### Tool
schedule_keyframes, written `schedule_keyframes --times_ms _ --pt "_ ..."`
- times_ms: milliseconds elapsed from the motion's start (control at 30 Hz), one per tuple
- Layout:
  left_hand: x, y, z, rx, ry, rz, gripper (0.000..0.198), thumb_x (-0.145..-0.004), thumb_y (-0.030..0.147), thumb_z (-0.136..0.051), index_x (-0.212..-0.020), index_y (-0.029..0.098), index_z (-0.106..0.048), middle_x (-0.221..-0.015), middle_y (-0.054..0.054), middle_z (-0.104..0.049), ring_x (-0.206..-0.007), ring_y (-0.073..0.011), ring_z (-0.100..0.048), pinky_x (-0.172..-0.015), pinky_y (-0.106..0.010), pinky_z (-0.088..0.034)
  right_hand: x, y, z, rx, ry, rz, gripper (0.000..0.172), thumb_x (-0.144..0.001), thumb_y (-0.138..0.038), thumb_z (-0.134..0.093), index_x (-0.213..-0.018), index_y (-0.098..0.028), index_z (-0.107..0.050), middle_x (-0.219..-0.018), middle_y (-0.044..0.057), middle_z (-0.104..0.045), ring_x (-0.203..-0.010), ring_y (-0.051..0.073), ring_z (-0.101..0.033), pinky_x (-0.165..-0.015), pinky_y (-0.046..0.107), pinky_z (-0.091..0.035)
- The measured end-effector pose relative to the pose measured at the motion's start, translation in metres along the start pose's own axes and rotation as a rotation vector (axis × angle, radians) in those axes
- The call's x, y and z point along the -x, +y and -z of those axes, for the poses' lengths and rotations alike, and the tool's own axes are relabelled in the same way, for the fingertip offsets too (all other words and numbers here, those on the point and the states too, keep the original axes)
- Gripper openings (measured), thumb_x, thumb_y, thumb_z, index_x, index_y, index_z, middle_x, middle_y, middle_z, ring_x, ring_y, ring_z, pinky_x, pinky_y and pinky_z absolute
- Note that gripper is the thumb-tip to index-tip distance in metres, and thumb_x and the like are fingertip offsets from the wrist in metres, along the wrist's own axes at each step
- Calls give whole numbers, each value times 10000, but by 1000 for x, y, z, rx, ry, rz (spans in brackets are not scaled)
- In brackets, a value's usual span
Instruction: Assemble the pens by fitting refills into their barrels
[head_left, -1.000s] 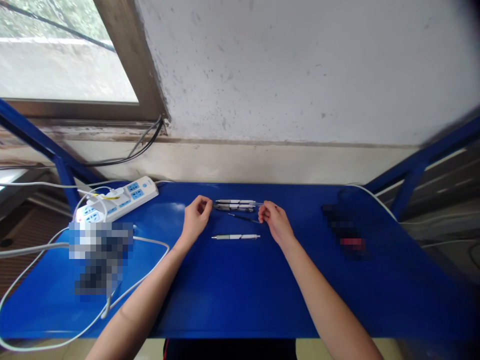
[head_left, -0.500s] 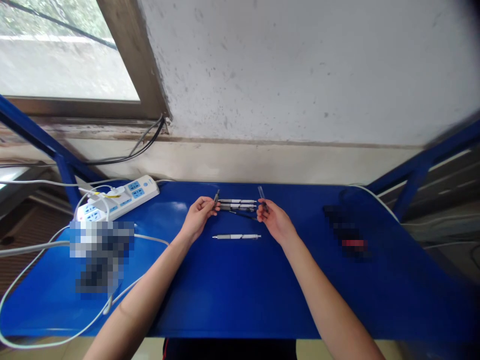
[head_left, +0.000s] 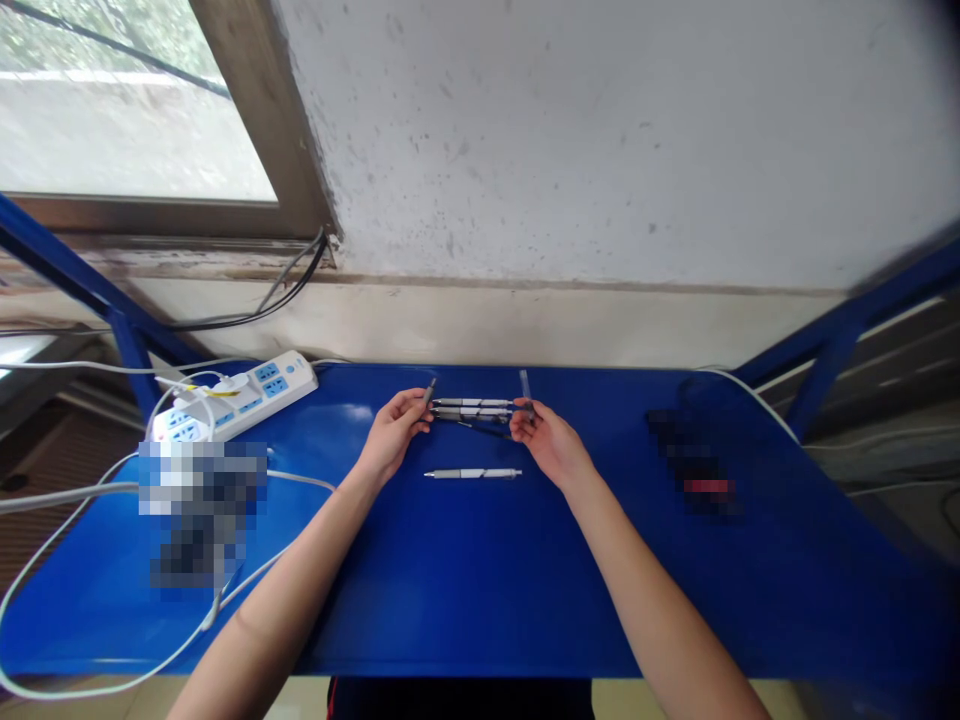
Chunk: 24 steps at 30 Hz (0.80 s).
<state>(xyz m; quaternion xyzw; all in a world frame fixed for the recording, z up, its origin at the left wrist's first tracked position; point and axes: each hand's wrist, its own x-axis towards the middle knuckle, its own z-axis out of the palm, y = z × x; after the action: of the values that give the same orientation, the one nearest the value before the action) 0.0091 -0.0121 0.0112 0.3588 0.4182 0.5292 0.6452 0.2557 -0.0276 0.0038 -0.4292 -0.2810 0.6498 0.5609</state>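
My left hand [head_left: 399, 428] pinches a short grey pen part [head_left: 430, 391], which points up and away between thumb and fingers. Closed around a clear plastic pen tube [head_left: 525, 382] is my right hand [head_left: 544, 438]; the tube's upper end sticks out above the fingers. Between the two hands, white-and-grey pens [head_left: 476, 404] lie side by side, their ends close to my fingers. A thin dark stick-like piece [head_left: 486, 430] rests just below them, partly hidden by my right hand. Nearer to me, one more white-and-grey pen [head_left: 472, 473] lies alone, tip to the left.
The blue table [head_left: 480, 580] meets the wall at the back. On the left are a white power strip [head_left: 281, 385], looping white cables [head_left: 82, 690] and a blurred-out item [head_left: 202, 520]. A dark item with a red patch [head_left: 694, 465], also blurred, lies at the right.
The grey part in my left hand has shifted slightly left and looks more covered by the fingers. The clear tube stands a little more upright, slightly further right.
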Motion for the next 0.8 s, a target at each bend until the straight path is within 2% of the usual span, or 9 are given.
schedule_keyframes --times_ms 233,500,633,733,800 --pt "0 1 0 38 1 45 353 -711 286 -730 -1019 127 -663 -864 -56 -647 -719 -111 -592 -604 -215 -466 4 -1 -2 35 -38 42 255 -668 -349 -786 -849 -215 -666 -809 32 -664 -770 183 -629 -608 270 -487" --pt "-2 0 1 11 -1 24 386 -704 288 -736 -1045 128 -650 -880 -67 -667 -750 -123 -602 -625 -218 -466 4 -3 -1 48 -55 29 277 -689 -386 -770 -868 -199 -672 -836 44 -679 -780 186 -644 -606 272 -484" --pt "-2 -3 3 -69 1 -47 394 -642 242 -773 -1011 166 -656 -807 -5 -614 -683 -95 -560 -605 -206 -444 2 -4 2 247 48 130 286 -679 -394 -757 -856 -199 -646 -772 37 -663 -746 195 -627 -591 283 -469" --pt "-2 -4 3 -110 -16 -64 321 -646 234 -765 -945 172 -665 -799 12 -598 -639 -70 -525 -609 -201 -433 0 -2 8 532 165 289 234 -678 -352 -729 -826 -203 -626 -740 28 -646 -724 195 -600 -616 296 -451" --pt "-1 -4 3 -133 -26 -67 291 -675 264 -748 -940 167 -674 -803 -2 -612 -664 -83 -535 -616 -208 -432 -2 0 13 738 237 401 170 -696 -323 -687 -802 -208 -620 -743 26 -636 -715 194 -578 -664 318 -442"
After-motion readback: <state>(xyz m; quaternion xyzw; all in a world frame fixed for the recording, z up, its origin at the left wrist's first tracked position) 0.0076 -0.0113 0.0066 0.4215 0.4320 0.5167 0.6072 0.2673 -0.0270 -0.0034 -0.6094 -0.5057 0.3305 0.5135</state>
